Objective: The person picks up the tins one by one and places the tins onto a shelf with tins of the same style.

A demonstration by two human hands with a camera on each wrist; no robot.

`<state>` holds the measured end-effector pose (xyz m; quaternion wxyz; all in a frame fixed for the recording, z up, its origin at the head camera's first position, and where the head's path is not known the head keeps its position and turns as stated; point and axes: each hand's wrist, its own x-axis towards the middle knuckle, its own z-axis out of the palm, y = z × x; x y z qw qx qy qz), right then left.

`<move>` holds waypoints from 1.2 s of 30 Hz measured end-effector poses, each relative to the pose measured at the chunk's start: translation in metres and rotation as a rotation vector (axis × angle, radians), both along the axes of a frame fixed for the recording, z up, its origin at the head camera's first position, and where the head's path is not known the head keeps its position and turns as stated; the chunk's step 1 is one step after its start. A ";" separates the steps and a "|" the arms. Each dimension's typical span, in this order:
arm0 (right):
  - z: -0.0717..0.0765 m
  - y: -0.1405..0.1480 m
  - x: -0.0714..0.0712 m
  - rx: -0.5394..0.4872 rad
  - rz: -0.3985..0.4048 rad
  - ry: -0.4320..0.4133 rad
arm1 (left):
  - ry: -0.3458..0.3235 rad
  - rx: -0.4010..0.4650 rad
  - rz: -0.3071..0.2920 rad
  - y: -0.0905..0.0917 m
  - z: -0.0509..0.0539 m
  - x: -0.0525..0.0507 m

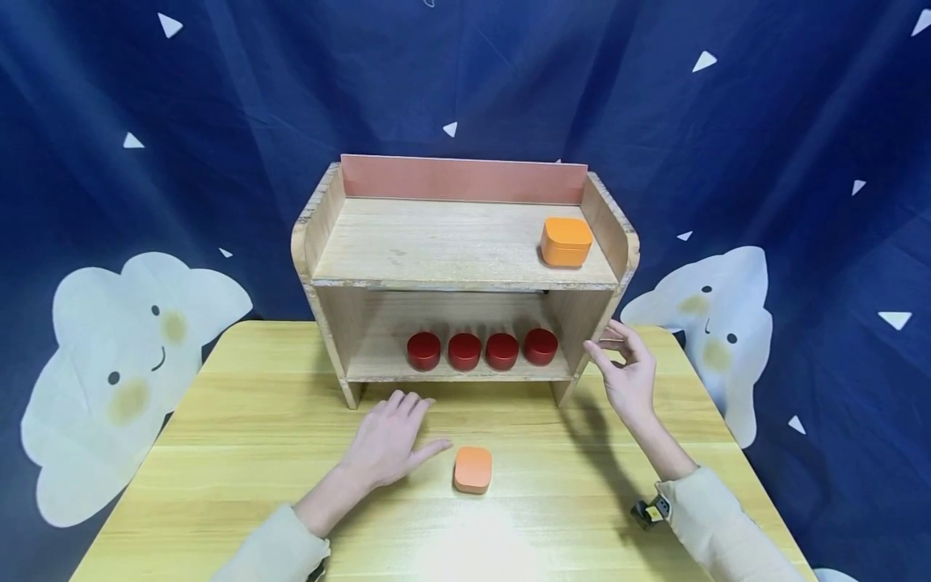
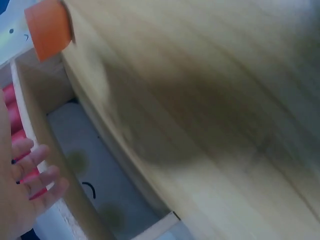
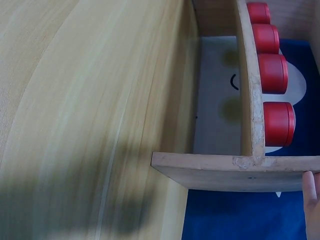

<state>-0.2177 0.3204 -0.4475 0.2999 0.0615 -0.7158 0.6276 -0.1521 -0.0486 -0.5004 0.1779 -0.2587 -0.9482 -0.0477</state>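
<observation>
A small wooden two-tier shelf (image 1: pixel 465 242) stands on the table, with several red round tins (image 1: pixel 502 352) in a row on its lower board. My right hand (image 1: pixel 631 380) is at the shelf's right side panel (image 3: pixel 210 170), its thumb touching the front edge and the other fingers extended along the outer face. My left hand (image 1: pixel 389 436) is held in front of the shelf's lower left, fingers extended and thumb spread, holding nothing. Just right of that thumb, an orange rounded-square box (image 1: pixel 473 470) sits on the tabletop.
A similar, brighter orange box (image 1: pixel 566 242) stands on the upper board's right end. The pale wooden table (image 1: pixel 240 420) carries the shelf. Behind hangs a dark blue curtain (image 1: pixel 465 73) with white triangles and smiling cloud shapes.
</observation>
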 end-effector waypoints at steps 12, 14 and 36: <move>-0.001 -0.001 0.000 0.000 -0.006 -0.015 | -0.121 -0.083 -0.133 0.014 -0.016 0.009; -0.001 -0.001 0.000 -0.004 -0.003 -0.011 | -0.131 -0.082 -0.149 0.017 -0.018 0.010; -0.001 0.000 0.000 -0.013 0.047 0.060 | -0.054 -0.169 -0.243 0.037 -0.035 0.012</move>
